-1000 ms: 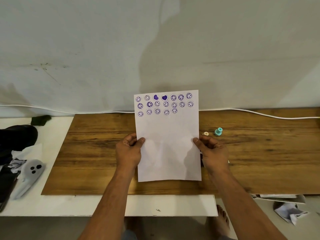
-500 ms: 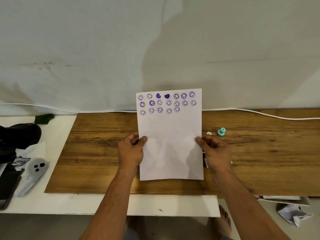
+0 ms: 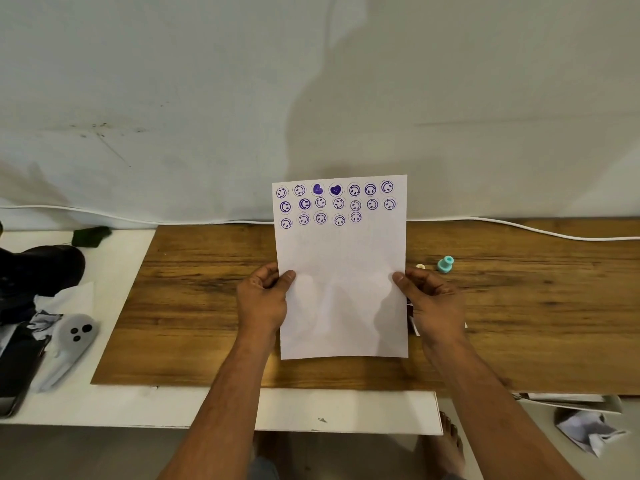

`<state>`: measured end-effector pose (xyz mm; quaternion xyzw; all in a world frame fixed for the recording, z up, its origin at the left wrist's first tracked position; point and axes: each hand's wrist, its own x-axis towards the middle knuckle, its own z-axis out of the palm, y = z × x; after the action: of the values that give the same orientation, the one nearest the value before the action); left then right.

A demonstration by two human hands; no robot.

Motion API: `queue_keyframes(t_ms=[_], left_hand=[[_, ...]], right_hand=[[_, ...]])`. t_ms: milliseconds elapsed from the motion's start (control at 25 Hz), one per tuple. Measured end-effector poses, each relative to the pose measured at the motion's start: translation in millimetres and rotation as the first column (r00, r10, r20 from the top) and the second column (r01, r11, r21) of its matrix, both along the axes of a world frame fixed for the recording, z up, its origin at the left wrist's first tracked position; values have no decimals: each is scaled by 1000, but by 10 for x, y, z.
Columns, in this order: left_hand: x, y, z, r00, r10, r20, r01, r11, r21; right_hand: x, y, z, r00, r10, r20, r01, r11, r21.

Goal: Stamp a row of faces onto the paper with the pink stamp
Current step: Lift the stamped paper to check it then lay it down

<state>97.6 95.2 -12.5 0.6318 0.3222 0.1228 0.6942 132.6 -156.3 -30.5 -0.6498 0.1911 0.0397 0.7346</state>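
Observation:
A white sheet of paper (image 3: 341,271) is held upright above the wooden board (image 3: 194,299), its top edge against the wall. Three rows of purple stamped faces, with two hearts in the top row, fill its upper part; the third row is shorter. My left hand (image 3: 265,299) grips the paper's left edge, thumb on the front. My right hand (image 3: 431,299) grips the right edge the same way. No pink stamp is visible. A teal stamp (image 3: 445,264) and a small cream cap (image 3: 420,266) lie on the board right of the paper.
A white cable (image 3: 519,228) runs along the wall behind the board. On the white table (image 3: 114,403) at left lie a black object (image 3: 41,268), a grey controller (image 3: 76,332), cloths and a phone (image 3: 17,368). Crumpled paper (image 3: 588,431) lies low right. Paper scraps show under my right hand.
The paper and both hands keep the same hold; the view has shifted slightly, so the scene sits a little further right and higher.

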Motion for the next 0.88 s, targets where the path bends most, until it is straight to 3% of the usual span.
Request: queue_keyframes(t_ms=[120, 280, 480, 600, 760, 880], left_hand=[[3, 35, -19, 999, 40, -11, -40, 999, -16], [7, 91, -66, 997, 68, -22, -67, 997, 35], [-46, 120, -131, 974, -117, -195, 173, 937, 303], [-105, 83, -202, 939, -202, -278, 315, 829, 462], [-186, 36, -311, 836, -237, -495, 535, 554, 638], [-225, 5, -343, 770, -157, -618, 625, 381, 682]], right_hand=[[-2, -14, 38, 996, 80, -46, -82, 995, -53], [-32, -25, 48, 967, 244, -76, -255, 910, -326], [-98, 164, -20, 980, 194, -36, -181, 813, -553], [-191, 278, -105, 949, 315, -5, -213, 630, -747], [-299, 331, -259, 866, 488, -110, -301, 333, -894], [-347, 357, -286, 852, 503, -143, -261, 172, -950]])
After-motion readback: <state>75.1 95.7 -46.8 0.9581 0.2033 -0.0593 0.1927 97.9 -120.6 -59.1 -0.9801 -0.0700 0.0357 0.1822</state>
